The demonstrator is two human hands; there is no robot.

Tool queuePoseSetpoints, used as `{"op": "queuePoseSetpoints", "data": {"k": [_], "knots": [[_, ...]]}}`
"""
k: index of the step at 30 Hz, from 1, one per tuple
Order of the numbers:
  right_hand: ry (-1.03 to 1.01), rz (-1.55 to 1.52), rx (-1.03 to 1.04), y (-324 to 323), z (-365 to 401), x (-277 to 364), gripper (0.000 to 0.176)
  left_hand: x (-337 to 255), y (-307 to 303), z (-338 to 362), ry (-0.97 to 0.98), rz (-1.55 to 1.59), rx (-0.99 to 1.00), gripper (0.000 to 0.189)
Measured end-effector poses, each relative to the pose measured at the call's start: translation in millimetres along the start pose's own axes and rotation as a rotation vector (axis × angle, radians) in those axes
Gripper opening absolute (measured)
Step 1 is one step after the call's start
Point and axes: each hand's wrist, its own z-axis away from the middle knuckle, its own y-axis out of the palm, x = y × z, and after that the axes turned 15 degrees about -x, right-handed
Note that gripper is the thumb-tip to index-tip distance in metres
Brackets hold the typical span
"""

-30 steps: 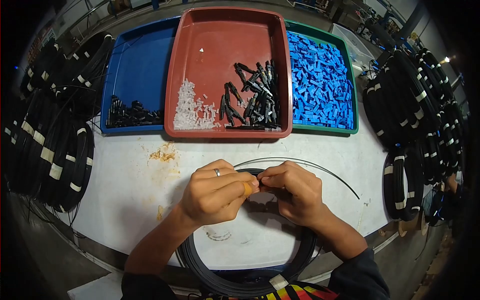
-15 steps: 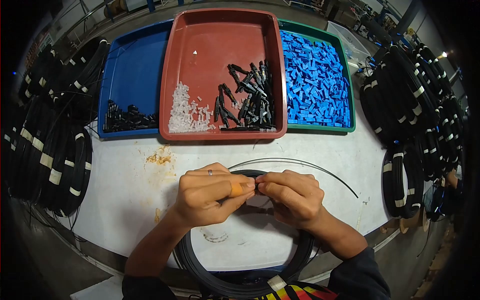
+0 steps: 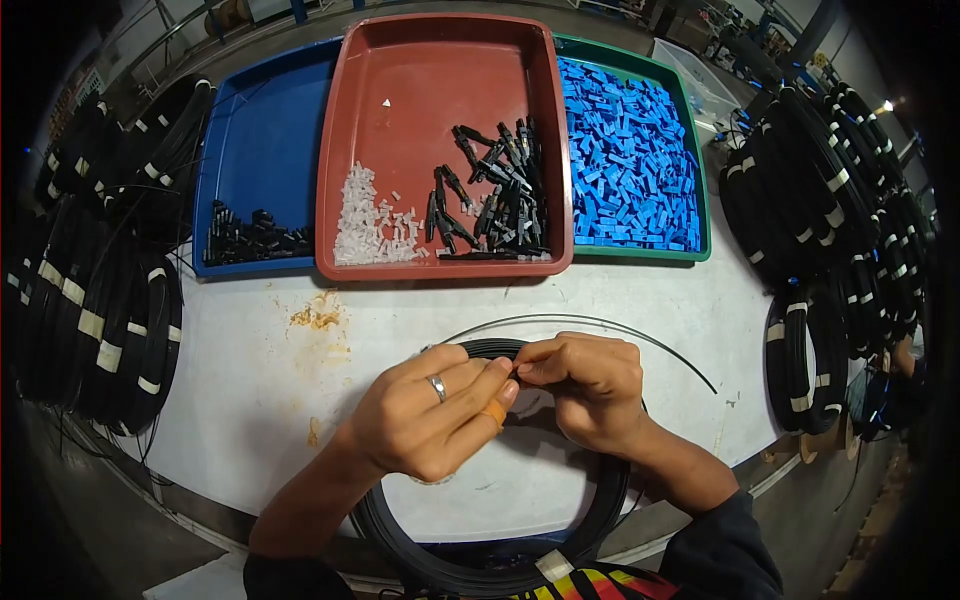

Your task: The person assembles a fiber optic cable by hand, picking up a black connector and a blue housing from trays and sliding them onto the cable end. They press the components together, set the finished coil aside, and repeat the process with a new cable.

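A coil of black cable rests on the white table and reaches over its front edge, with a pale tape band around it at the bottom. A free cable end curves out to the right behind my hands. My left hand, with a ring and an orange wrap on its fingers, is closed in a pinch at the coil's top. Opposite it, my right hand also pinches, its fingertips meeting the left ones. Whatever small piece sits between the fingertips is hidden.
Behind the hands stand a red tray of clear pieces and black connectors, a blue tray with black parts, and a green tray of blue pieces. Cable coils flank the table, left and right.
My left hand has turned, so its back and ring show more and its fingers reach further over the pinch point. The right hand has shifted slightly, still pinching.
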Motion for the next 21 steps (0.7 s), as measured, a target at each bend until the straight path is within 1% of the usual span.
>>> {"op": "queuePoseSetpoints", "data": {"k": [1, 2, 3, 4, 6, 7, 9, 10, 11, 12, 13, 14, 15, 17, 19, 21], "knots": [[0.063, -0.029, 0.013, -1, 0, 0, 0.031, -1, 0, 0, 0.0, -0.001, -0.001, 0.007], [0.126, -0.058, 0.027, -1, 0, 0, 0.031, -2, 1, 0, 0.051, -0.04, -0.006, 0.008], [0.125, -0.059, 0.029, 0, 1, 0, 0.031, -2, 2, 0, 0.102, -0.079, -0.011, 0.008], [0.13, -0.064, 0.028, 0, 1, -2, 0.031, 0, 1, 0, 0.101, -0.081, -0.013, 0.008], [0.136, -0.07, 0.028, 1, 1, -1, 0.032, 5, 0, 1, -0.026, 0.046, -0.048, 0.008], [0.119, -0.064, 0.02, 2, 1, 1, 0.032, 6, 1, 3, -0.026, 0.044, -0.048, 0.008], [0.101, -0.06, 0.012, 4, -1, 3, 0.032, 6, 3, 7, -0.283, 0.148, -0.119, 0.015], [-0.001, 0.008, 0.006, 4, -2, 3, 0.033, 5, 3, 7, -0.282, 0.149, -0.117, 0.015], [-0.104, 0.078, 0.0, 4, -3, 3, 0.034, 4, 3, 7, -0.332, 0.178, -0.14, 0.014], [-0.105, 0.08, -0.001, 3, -4, 4, 0.034, 3, 4, 7, -0.382, 0.207, -0.162, 0.013], [-0.158, 0.118, 0.003, 3, -4, 5, 0.034, 1, 4, 7, -0.382, 0.209, -0.162, 0.013], [-0.211, 0.154, 0.006, 2, -5, 5, 0.034, 0, 4, 7, -0.527, 0.266, -0.149, 0.013], [-0.21, 0.154, 0.005, 2, -4, 6, 0.034, -2, 4, 8, -0.673, 0.322, -0.135, 0.013], [-0.31, 0.204, 0.025, -1, -4, 6, 0.036, -1, 6, 9, -0.662, 0.35, -0.139, 0.012], [-0.302, 0.203, 0.042, -3, -5, 6, 0.037, -1, 9, 10, -0.65, 0.379, -0.143, 0.011], [-0.293, 0.202, 0.059, -2, -4, 5, 0.037, 0, 11, 10, -0.468, 0.295, -0.145, 0.01]]}}
